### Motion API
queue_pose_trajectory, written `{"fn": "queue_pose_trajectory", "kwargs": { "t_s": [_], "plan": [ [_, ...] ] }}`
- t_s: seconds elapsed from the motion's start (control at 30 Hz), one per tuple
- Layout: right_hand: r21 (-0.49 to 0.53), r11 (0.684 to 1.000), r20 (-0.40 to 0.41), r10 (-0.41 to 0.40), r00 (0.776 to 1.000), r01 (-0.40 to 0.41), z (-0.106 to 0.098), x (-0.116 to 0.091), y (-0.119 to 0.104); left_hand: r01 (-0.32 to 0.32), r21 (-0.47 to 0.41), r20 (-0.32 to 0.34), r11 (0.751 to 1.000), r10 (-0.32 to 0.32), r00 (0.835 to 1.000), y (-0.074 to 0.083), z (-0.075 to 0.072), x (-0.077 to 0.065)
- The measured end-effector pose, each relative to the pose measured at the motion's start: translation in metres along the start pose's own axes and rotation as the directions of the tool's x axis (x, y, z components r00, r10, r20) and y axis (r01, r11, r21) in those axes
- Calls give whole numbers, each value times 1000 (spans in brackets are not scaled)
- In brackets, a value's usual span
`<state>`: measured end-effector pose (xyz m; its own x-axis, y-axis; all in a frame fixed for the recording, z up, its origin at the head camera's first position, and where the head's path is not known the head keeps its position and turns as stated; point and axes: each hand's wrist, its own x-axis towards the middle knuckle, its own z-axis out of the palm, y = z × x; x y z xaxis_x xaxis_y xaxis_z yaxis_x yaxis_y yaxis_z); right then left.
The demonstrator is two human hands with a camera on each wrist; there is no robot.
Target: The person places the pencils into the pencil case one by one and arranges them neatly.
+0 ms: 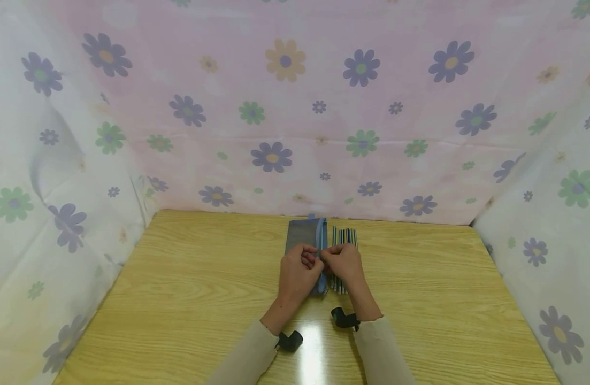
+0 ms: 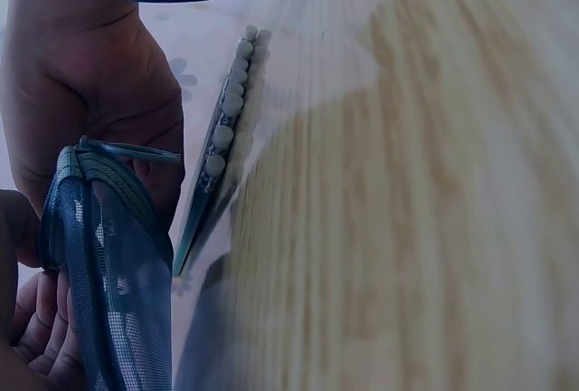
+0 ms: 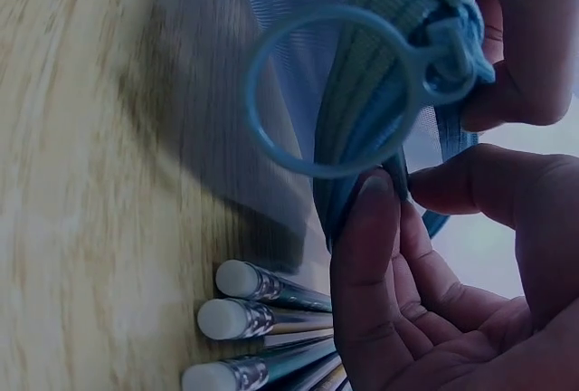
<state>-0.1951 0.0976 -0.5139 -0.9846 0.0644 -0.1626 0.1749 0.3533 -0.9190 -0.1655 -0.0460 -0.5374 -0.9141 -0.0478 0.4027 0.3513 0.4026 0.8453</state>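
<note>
A blue-grey mesh zipper pouch (image 1: pixel 301 231) stands near the back of the table, its blue zipper edge facing right. My left hand (image 1: pixel 298 272) pinches that edge from the left, and my right hand (image 1: pixel 346 264) pinches it opposite, fingertips close together. In the right wrist view, a round blue pull ring (image 3: pixel 317 170) hangs at the zipper's end, between camera and pouch. Several striped pencils (image 1: pixel 340 286) lie in a row right of the pouch, partly covered by my right hand. Their white erasers (image 3: pixel 222 319) face me. The pouch's contents cannot be made out.
The wood-grain table (image 1: pixel 193 278) extends to both sides and toward me. Flower-print cloth (image 1: pixel 314 123) rises behind it and at both sides. A black wrist camera (image 1: pixel 290 341) sits on my left wrist, another black camera (image 1: pixel 344 318) on the right.
</note>
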Motion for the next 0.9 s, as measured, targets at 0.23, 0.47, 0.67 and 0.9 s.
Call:
{"fn": "queue_pose_trajectory", "kwargs": {
  "t_s": [0.23,0.47,0.67,0.9],
  "plan": [
    [-21,1000,0,-11,1000,11,0,0,0,7,3,1,1000,-7,1000,0,0,0],
    [-50,998,6,-32,999,32,-1,-1,-2,7,6,-4,1000,-7,1000,0,-1,2],
    [-152,981,-18,-122,992,117,-4,-1,-2,6,-2,-8,1000,-6,1000,-1,-2,3],
    [-329,917,-45,-255,966,227,-13,-2,0,-12,-3,-18,1000,12,1000,0,-4,4]
  ]
}}
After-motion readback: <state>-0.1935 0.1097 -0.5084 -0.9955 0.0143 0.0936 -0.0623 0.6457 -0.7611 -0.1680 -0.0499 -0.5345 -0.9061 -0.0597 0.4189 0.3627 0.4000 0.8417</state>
